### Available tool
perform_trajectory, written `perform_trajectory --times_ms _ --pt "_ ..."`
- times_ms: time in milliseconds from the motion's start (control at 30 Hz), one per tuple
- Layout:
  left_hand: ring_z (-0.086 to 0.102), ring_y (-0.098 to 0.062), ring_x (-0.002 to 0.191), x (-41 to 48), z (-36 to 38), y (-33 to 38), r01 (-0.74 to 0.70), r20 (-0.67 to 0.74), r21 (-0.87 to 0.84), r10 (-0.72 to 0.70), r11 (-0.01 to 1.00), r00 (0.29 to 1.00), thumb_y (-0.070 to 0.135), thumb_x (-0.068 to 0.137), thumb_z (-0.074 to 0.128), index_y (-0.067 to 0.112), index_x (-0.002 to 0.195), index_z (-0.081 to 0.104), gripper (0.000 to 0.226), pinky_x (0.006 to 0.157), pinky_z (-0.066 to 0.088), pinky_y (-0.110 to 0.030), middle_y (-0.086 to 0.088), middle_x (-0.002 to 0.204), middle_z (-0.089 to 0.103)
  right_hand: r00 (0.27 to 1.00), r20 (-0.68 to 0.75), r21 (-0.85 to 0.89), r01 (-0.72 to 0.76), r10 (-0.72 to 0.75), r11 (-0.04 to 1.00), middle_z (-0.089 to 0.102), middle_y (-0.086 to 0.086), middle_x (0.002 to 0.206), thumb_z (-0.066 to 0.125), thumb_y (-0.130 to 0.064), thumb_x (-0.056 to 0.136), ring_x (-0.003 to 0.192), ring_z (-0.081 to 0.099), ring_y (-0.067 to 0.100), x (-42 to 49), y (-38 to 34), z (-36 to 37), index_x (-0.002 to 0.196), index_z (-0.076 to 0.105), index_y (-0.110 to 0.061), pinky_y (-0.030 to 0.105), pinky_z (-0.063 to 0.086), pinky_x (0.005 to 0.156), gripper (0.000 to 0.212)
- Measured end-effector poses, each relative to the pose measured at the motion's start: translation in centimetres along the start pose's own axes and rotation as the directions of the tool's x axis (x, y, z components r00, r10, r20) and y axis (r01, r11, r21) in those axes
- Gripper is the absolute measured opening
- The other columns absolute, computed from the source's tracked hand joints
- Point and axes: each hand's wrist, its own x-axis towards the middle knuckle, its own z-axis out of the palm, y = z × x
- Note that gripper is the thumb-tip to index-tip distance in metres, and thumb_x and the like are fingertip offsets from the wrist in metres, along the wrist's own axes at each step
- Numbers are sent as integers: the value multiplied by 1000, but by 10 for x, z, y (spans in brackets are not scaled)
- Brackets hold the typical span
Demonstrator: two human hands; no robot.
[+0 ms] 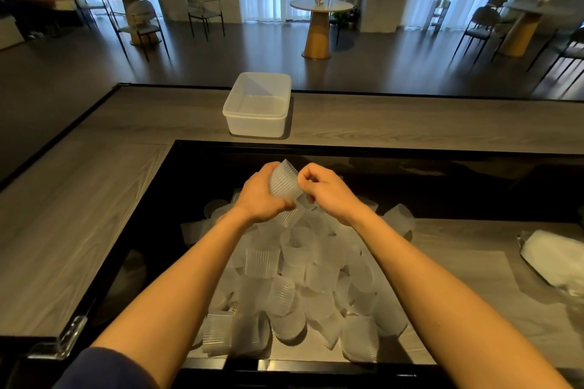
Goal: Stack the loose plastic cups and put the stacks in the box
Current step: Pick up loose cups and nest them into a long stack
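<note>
Above the far end of a heap of cups, the left grip is wrapped round a ribbed, translucent cup, fingers curled over its wall, its rim tilted up and away. Just right of it, the right grip is curled tight, with thumb and fingertips pinching the same cup at its right side near the rim. Whether a second cup sits under those fingers cannot be told. Both forearms reach in from the near edge, the left one coming out of a dark sleeve. The heap lies loose inside a black tray set in the wooden worktop, with cups on their sides and at all angles, touching and overlapping. A clear, open-topped box stands on the worktop just beyond the tray's far rim, well apart from both grips. Near the right edge lies a white bag. Farther off, on the dark floor, stands a round table with flowers, chairs around it and pale curtains behind.
</note>
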Motion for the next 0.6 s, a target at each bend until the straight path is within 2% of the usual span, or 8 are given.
perform_trajectory --times_ms 67,133,200,267,333,400,467,600 --pt "55 -19 109 1 -3 0 3 -29 3 -3 1000 1000 27 65 89 26 144 39 93 90 55 -41 2 122 53 999 40 -22 7 -6 1000 61 5 89 50 -18 105 75 55 14 1 0 3 105 63 -13 28 49 70 15" --pt "55 -18 108 2 -9 -6 36 -67 -13 -37 999 997 27 66 89 25 142 41 90 88 54 -39 4 119 52 996 86 32 -21 18 999 63 2 91 49 -17 105 75 57 9 2 -1 2 120 64 -21 21 47 63 22" --pt "53 -17 107 2 -15 -15 77 -82 -23 -79 997 994 28 67 89 25 142 42 88 85 49 -35 4 118 52 996 70 88 -52 46 995 67 -1 96 52 -18 103 75 60 7 4 1 1 133 60 -24 22 48 63 32" --pt "51 -17 106 1 -18 -26 114 -87 21 -112 993 990 29 67 89 25 143 41 90 83 47 -34 2 120 52 999 -21 1 -43 44 999 68 0 104 55 -17 102 80 64 7 8 10 0 132 62 -20 23 52 71 30" --pt "50 -18 105 -1 -20 -37 151 -94 54 -146 987 985 29 67 89 26 143 40 91 83 49 -36 -2 122 53 999 -40 -176 -35 29 984 67 -1 105 59 -14 100 86 63 8 12 23 2 126 66 -16 17 50 73 27" --pt "50 -18 105 -2 -20 -46 180 -90 76 -173 981 981 30 66 89 25 144 39 93 82 48 -35 -4 124 53 998 -22 -302 -56 52 952 64 -5 86 63 -16 97 76 59 5 17 36 8 124 67 -15 15 44 67 27" --pt "51 -19 105 -3 -21 -52 201 -77 101 -194 974 978 30 65 90 26 145 39 94 81 48 -35 -3 122 53 996 -23 -348 -83 80 934 56 -10 76 66 -20 96 68 53 3 21 43 16 129 65 -16 18 43 70 33" --pt "56 -25 110 -5 -20 -54 212 -44 176 -208 961 977 29 64 89 29 143 39 94 83 53 -38 -4 123 53 991 27 -442 -106 131 891 69 9 104 67 -29 94 98 66 23 31 51 34 138 60 -18 31 51 90 46"
